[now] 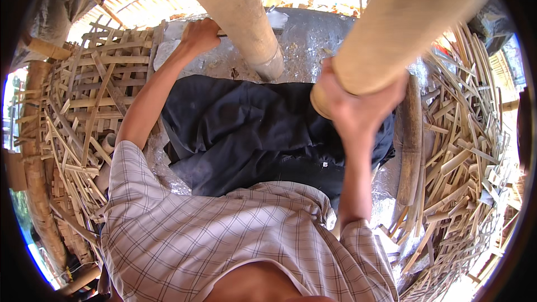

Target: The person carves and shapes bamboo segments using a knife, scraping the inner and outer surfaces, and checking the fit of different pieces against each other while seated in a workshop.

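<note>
Gripping with two bare hands, one person in a single pale, dark-checked shirt (224, 240) works between two thick, pale-tan round bamboo poles. One, the slanted bamboo pole (246, 22), stands with its lower end on a grey, shiny-patched surface (307, 39); every place below is given from it. Just left of this pole, the left hand (201, 36) is clenched around one slim, dark, straight bar (223, 33), which reaches to the pole; whether the bar touches it cannot be told. Right of and below the slanted pole, the right hand (366, 100) is wrapped around the second, a broad blurred bamboo pole (414, 22), its fingers curled around both sides. One pale, round bamboo end (320, 100) shows just beyond that hand, nearer the slanted pole; it looks like the same piece, though the hand hides the join. Directly below the slanted pole, one length of creased black cloth (240, 123) covers the lap. Well to its left is one criss-crossed panel of flat tan bamboo strips (112, 61). Well to its right lie one slim brown bamboo log (412, 140) and, farther out, one heap of split tan bamboo pieces (464, 162), too many to count.
</note>
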`<move>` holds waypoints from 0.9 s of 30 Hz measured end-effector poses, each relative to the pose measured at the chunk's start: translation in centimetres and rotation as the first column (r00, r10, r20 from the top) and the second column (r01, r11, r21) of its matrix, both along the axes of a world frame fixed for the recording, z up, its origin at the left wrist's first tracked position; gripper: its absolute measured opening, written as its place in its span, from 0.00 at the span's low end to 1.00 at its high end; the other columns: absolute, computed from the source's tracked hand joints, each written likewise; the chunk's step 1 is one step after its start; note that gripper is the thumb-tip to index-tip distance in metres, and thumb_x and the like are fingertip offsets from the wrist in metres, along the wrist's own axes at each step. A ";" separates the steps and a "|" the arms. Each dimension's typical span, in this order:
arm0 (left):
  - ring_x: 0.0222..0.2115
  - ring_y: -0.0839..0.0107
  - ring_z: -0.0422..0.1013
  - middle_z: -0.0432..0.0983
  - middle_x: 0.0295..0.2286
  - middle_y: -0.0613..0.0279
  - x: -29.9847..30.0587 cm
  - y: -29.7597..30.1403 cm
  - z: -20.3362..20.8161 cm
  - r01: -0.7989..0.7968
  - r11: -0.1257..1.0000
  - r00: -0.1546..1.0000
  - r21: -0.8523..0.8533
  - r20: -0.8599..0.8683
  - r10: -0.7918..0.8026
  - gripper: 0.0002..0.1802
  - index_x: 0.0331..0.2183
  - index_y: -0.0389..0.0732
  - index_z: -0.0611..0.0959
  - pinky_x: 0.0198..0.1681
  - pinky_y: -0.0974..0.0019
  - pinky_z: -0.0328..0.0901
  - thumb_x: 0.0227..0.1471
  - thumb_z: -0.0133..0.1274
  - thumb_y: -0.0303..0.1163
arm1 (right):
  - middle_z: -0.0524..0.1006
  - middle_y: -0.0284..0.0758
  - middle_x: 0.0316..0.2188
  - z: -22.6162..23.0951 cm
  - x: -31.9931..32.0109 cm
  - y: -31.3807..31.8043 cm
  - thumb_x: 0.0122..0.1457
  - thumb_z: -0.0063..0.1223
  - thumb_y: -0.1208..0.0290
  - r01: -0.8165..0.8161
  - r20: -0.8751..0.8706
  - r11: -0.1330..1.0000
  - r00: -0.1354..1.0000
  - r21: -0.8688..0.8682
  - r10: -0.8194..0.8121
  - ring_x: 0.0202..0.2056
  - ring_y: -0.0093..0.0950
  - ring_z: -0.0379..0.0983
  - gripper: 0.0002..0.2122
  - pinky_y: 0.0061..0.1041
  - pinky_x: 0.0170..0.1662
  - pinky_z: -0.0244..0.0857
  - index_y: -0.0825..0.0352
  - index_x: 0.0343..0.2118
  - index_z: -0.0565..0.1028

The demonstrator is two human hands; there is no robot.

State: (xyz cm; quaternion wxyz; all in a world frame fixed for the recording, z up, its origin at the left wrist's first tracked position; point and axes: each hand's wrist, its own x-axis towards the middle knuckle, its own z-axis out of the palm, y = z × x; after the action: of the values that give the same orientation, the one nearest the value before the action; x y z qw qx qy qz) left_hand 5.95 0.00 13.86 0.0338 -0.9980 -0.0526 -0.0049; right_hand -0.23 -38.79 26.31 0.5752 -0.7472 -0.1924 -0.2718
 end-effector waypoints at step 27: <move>0.41 0.49 0.80 0.83 0.39 0.47 1.6 -2.0 0.6 0.013 0.996 0.992 0.094 -0.129 -0.001 0.24 0.46 0.42 0.84 0.43 0.48 0.74 0.43 0.54 0.29 | 0.79 0.43 0.29 5.5 2.5 -4.4 0.46 0.66 0.74 -0.052 -0.013 0.992 0.998 0.119 0.054 0.27 0.33 0.79 0.20 0.30 0.36 0.75 0.78 0.41 0.74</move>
State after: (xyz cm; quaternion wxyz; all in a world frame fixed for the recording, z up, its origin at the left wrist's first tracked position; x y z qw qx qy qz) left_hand 7.54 -2.00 14.44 0.0842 -0.9937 -0.0465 0.0569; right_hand 2.27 -43.23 31.77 0.6272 -0.7085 -0.1908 -0.2612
